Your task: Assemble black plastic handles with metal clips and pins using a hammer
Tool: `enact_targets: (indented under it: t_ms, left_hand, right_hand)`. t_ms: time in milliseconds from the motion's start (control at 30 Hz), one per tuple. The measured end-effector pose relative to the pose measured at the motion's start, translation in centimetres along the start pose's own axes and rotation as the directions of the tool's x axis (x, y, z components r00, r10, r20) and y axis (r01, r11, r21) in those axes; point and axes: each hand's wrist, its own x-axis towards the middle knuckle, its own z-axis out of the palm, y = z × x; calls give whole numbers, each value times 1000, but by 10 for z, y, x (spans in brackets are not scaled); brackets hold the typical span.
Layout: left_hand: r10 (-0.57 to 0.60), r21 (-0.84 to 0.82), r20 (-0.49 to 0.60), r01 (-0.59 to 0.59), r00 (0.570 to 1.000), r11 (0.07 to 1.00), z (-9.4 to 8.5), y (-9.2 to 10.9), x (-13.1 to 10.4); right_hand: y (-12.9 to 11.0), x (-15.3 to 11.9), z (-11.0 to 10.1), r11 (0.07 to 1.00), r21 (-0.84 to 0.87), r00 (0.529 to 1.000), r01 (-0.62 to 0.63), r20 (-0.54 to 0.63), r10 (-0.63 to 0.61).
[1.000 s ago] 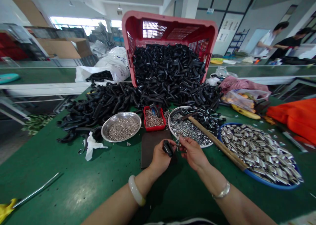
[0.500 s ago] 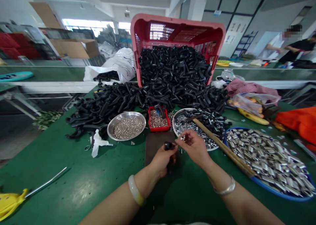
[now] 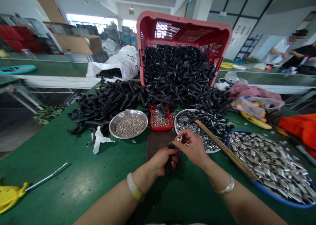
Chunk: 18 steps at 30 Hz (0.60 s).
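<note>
My left hand is closed around a black plastic handle, held upright over a dark flat pad. Fingers cover much of the handle. Close by, my right hand pinches at the handle's upper end, with small shiny metal rings held in its curled fingers. Just beyond the right hand is a white bowl of metal rings. A red tray of small pins stands behind the pad, and a steel bowl of small metal pieces is to its left.
A red crate tipped on its side spills black handles across the back. A wooden-handled hammer lies over the white bowl and a blue basin of metal sleeves. A screwdriver lies at left. Two people are far right.
The handle in my left hand has turned more upright, and my right fingers have come closer to its top. The whole view has shifted slightly.
</note>
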Motion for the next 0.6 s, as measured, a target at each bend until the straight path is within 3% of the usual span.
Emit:
enact_targets:
  t_ms: [100,233,300,400,467,500,533,600]
  left_hand:
    - [-5,12,2,5,1000,1000,1,1,1]
    - [77,79,56,-82,995,994,4,-2,-1]
    - [91,132,104,-105,990,986,5,-3,-3]
    - [34,171,226,-74,974,983,2,0,-8]
    - [-10,136,312,-34,950,990,-2,4,-11]
    - [-25,102,345,-10,938,995,-4,7,-12]
    - [-39,57,377,18,925,998,-6,10,-13]
    - [-54,-50,430,84,901,995,-11,17,-12]
  right_hand:
    - [-3,2,0,999,20,999,-34,-23,35]
    - [-2,6,0,998,10,998,-67,-15,67]
    - [2,8,1,988,83,992,-129,0,130]
    - [12,8,4,870,290,915,-400,184,359]
    - [21,8,3,777,321,835,-541,316,451]
    - [26,10,-1,774,296,821,-560,324,470]
    - [31,12,-6,804,251,836,-539,277,474]
    - [41,18,-25,909,57,911,-412,52,409]
